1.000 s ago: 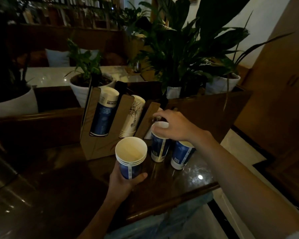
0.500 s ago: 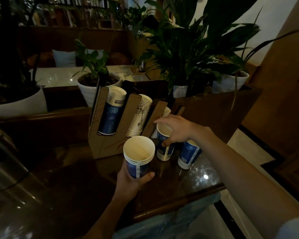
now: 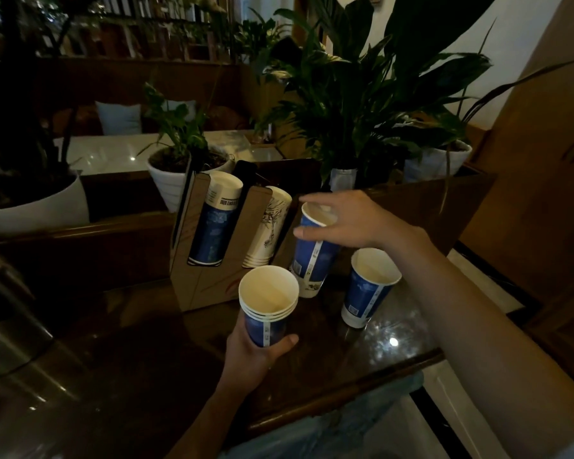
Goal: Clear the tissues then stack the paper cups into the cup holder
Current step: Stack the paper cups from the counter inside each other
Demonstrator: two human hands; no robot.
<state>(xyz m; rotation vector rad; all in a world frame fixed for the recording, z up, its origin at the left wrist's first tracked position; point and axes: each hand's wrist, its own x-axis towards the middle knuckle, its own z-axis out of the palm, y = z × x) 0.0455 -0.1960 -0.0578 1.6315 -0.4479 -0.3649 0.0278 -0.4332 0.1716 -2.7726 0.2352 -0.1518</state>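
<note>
Since the earlier frame, one blue cup point(image 3: 314, 256) is lifted clear of the desk point(image 3: 146, 342) and tilted, where previously it stood upright under the right hand point(image 3: 348, 218). It is held from above at the rim, the grip of that hand closed around the mouth. The nested stack of blue cups point(image 3: 268, 306) is held upright just below and in front of it, the grip of the left hand point(image 3: 259, 351) wrapped around the lower wall. One further single cup point(image 3: 367, 288) is left standing on the desk, near the right forearm.

The step in hand is judged to be the nesting of the lifted cup into the stack. Because the cup is tilted, its base can catch on the stack's rim and be crushed or knocked loose. The rim-only hold gives little control, so a slip is possible. A sweep of the right forearm can topple the standing cup toward the desk edge.

Behind the cups, the cardboard cup holder point(image 3: 209, 283) already carries one blue column and one white column. It appears light and can be pushed back if struck. No tissues are discernible in the dim light.
</note>
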